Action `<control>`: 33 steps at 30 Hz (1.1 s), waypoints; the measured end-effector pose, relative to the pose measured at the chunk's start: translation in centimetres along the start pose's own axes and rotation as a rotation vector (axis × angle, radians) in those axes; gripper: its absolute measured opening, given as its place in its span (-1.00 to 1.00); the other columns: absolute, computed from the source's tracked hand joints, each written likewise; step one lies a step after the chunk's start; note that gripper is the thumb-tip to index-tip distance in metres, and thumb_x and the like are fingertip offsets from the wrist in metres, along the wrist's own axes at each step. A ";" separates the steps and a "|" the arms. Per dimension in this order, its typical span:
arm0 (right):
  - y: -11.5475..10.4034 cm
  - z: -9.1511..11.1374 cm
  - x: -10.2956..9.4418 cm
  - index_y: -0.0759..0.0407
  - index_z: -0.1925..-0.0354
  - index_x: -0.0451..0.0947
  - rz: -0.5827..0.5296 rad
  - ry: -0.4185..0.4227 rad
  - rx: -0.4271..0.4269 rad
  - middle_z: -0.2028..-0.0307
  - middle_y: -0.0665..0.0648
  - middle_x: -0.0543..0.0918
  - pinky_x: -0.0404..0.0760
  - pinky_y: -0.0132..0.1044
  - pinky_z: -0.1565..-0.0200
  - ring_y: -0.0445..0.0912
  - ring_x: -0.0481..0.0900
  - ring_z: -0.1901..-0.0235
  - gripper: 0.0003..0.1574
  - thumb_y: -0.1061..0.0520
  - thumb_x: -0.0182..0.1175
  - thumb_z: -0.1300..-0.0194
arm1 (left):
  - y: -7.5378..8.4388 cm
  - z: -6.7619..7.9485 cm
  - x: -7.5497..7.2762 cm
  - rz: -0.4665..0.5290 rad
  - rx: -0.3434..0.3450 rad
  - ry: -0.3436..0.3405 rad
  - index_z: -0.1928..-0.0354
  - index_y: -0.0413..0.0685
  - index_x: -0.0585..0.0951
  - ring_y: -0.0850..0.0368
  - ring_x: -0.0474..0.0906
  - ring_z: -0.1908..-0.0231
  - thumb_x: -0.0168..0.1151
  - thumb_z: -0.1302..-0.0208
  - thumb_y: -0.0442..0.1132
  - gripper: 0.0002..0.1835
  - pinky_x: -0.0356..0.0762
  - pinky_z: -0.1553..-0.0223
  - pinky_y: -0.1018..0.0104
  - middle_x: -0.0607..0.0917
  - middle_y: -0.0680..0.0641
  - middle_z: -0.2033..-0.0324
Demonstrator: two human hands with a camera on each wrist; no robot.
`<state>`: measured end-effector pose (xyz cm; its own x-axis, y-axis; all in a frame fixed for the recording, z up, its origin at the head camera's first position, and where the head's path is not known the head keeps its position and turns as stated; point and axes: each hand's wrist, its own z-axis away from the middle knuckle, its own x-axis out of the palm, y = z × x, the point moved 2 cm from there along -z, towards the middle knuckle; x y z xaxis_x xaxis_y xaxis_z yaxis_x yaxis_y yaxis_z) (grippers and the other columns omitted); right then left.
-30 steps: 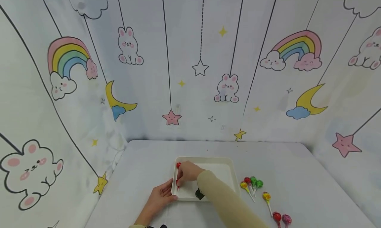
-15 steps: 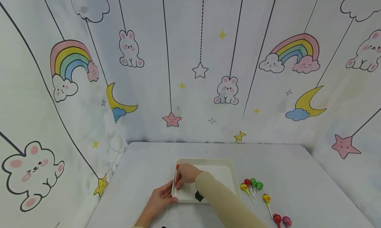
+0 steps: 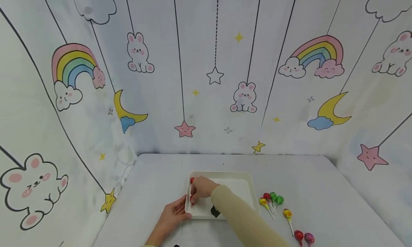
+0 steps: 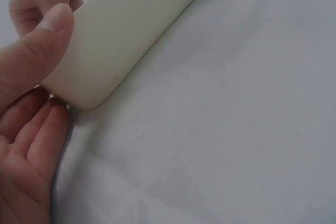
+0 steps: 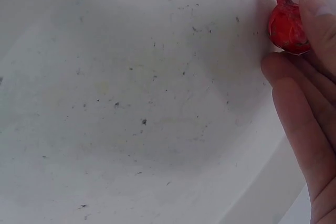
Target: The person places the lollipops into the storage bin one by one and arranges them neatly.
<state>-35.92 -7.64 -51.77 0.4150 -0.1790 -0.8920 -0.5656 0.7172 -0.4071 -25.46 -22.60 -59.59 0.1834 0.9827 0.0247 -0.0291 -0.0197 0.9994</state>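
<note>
A white rectangular tray (image 3: 236,191) lies on the table. My left hand (image 3: 172,216) grips its near left corner. In the left wrist view the thumb of this hand (image 4: 39,59) lies against the tray wall (image 4: 121,30), with the fingers below the corner. Inside the tray, at its left side, my right hand (image 3: 202,188) pinches a red lollipop (image 3: 191,199) whose stick points toward me. The right wrist view shows the thumb on the red wrapped head of this lollipop (image 5: 286,30). Beyond it, another red lollipop (image 3: 192,180) is partly hidden behind the right hand.
To the right of the tray, several lollipops lie bunched, among them a green one (image 3: 280,199) and a yellow one (image 3: 263,201). Nearer me are another yellow lollipop (image 3: 287,214), a red one (image 3: 298,235) and a purple-pink one (image 3: 309,238). A patterned cloth (image 3: 206,107) surrounds the table (image 3: 154,182).
The head view has shifted slightly. The right hand stays at the tray's left side with the red lollipop, and the left hand keeps its grip on the corner.
</note>
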 end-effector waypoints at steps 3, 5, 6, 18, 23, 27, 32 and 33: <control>0.4 0.7 -0.3 0.00 0.49 0.78 -0.011 0.005 0.022 0.59 -0.23 0.65 0.47 -0.53 0.45 -0.35 0.39 0.55 -0.84 0.05 0.60 -0.07 | -0.1 -0.2 0.4 0.003 -0.001 -0.013 -0.49 -0.51 0.17 -0.33 0.18 -0.48 0.50 -0.19 -0.35 -0.06 0.52 -0.29 0.43 0.23 -0.47 -0.46; 0.6 1.2 -0.6 0.01 0.45 0.79 -0.025 0.005 0.042 0.55 -0.21 0.67 0.51 -0.52 0.41 -0.34 0.43 0.52 -0.85 0.04 0.59 -0.09 | -0.2 -0.3 0.7 -0.009 -0.005 -0.018 -0.49 -0.51 0.17 -0.34 0.19 -0.48 0.50 -0.19 -0.34 -0.05 0.53 -0.29 0.42 0.23 -0.47 -0.46; 0.8 1.4 -0.8 0.03 0.42 0.79 -0.033 0.006 0.049 0.52 -0.20 0.68 0.53 -0.52 0.38 -0.34 0.45 0.49 -0.84 0.03 0.59 -0.10 | -0.3 -0.4 0.9 -0.011 -0.008 -0.019 -0.49 -0.51 0.17 -0.34 0.19 -0.48 0.51 -0.19 -0.34 -0.05 0.54 -0.28 0.42 0.24 -0.47 -0.46; 8.2 6.1 -4.6 0.22 0.00 0.76 -0.440 0.133 0.063 0.20 -0.01 0.82 0.78 -0.23 0.12 -0.16 0.72 0.24 -0.64 0.05 0.43 -0.31 | -0.7 -0.5 1.7 -0.063 -0.044 0.013 -0.49 -0.47 0.22 -0.34 0.24 -0.46 0.55 -0.15 -0.28 -0.03 0.58 -0.25 0.38 0.27 -0.46 -0.46; 12.8 9.7 -6.8 0.18 -0.03 0.75 -0.473 0.216 0.084 0.09 0.05 0.81 0.80 -0.20 0.08 -0.15 0.75 0.15 -0.60 0.01 0.43 -0.31 | -0.3 -0.3 1.4 -0.073 -0.061 0.049 -0.49 -0.45 0.24 -0.33 0.26 -0.46 0.57 -0.11 -0.28 -0.02 0.59 -0.25 0.37 0.29 -0.43 -0.46; 16.5 13.3 -8.2 0.20 -0.08 0.73 -0.478 0.286 0.169 0.03 0.13 0.80 0.80 -0.15 0.01 -0.08 0.75 0.07 -0.58 0.03 0.41 -0.33 | 0.1 -0.3 0.9 -0.083 -0.067 0.079 -0.48 -0.41 0.27 -0.31 0.28 -0.45 0.57 -0.10 -0.28 -0.04 0.60 -0.24 0.35 0.32 -0.41 -0.46; 20.9 18.2 -8.6 0.24 -0.14 0.68 -0.472 0.354 0.273 -0.05 0.22 0.77 0.78 -0.05 -0.07 0.00 0.76 0.00 -0.56 0.06 0.36 -0.37 | 0.5 -0.2 0.5 -0.092 -0.084 0.108 -0.48 -0.38 0.30 -0.28 0.30 -0.46 0.57 -0.10 -0.32 -0.06 0.60 -0.24 0.34 0.34 -0.37 -0.46; 21.6 19.1 -8.4 0.24 -0.15 0.68 -0.469 0.361 0.297 -0.06 0.23 0.77 0.77 -0.03 -0.09 0.01 0.75 -0.01 -0.55 0.06 0.36 -0.37 | 0.5 -0.2 0.4 -0.097 -0.088 0.112 -0.48 -0.37 0.30 -0.27 0.31 -0.45 0.57 -0.10 -0.32 -0.06 0.60 -0.24 0.33 0.34 -0.37 -0.46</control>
<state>-38.08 22.23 -49.30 0.2748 -0.6951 -0.6643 -0.1409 0.6543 -0.7430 -25.61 -22.17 -59.05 0.0786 0.9937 -0.0799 -0.1030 0.0878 0.9908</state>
